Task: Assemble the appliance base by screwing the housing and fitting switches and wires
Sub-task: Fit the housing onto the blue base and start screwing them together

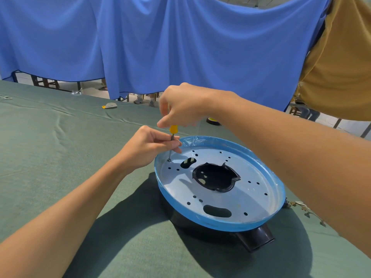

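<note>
the appliance base (220, 221) sits lower right of centre. the screwdriver (173, 130) handle is gripped from above by the right hand (180, 106); its shaft is pinched by the left hand (148, 146), keeping it upright on a screw hole.

The left arm (70, 207) enters from lower left; its left hand (148, 147), at centre, pinches the screwdriver (173, 129) shaft. The right arm (291, 141) enters from the right edge; its right hand (180, 106), just above, grips the handle, fingers curled down.

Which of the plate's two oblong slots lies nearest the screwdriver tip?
The smaller slot, just right of the screwdriver at the far left; the larger slot sits nearest the camera.
</note>
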`<state>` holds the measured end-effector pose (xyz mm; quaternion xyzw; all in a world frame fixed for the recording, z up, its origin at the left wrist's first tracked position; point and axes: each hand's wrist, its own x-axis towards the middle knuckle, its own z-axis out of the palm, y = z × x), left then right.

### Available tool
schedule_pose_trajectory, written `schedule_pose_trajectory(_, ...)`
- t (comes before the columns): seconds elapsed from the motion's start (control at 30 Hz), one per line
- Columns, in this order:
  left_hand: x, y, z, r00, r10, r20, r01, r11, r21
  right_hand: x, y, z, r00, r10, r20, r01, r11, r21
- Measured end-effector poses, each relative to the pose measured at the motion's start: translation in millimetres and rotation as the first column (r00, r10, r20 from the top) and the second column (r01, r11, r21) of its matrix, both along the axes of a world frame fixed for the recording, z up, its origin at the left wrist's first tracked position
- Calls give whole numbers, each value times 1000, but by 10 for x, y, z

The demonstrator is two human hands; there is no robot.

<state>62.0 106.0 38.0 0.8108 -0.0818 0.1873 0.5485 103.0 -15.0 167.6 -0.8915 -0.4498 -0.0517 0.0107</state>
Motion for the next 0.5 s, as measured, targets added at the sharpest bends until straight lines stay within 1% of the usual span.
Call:
schedule_pose_trajectory(0.07,-2,-4,-2,1000,-1,-5,1,999,41,-17,-39,58,999,23,-22,-24,999,-28)
schedule_pose_trajectory(0.13,-12,-22,-8,1000,-4,-5,4,997,75,-6,-60,46,1000,20,19,-19,1000,-19)
schedule_pose_trajectory(0.2,-22,-41,-5,1000,4,-4,-4,998,66,8,-68,6,998,-17,57,17,1000,-2)
schedule_pose_trajectory(0.3,-27,-28,6,996,88,25,-89,995,41,26,-58,-30,995,-75,64,73,997,39)
schedule_pose_trajectory(0.37,-26,0,-3,992,114,52,-117,991,69,42,-44,-55,990,-106,92,104,994,28)
schedule_pose_trajectory(0.5,-29,10,-16,994,85,74,-95,987,131,42,-34,-57,987,-124,102,127,992,-23)
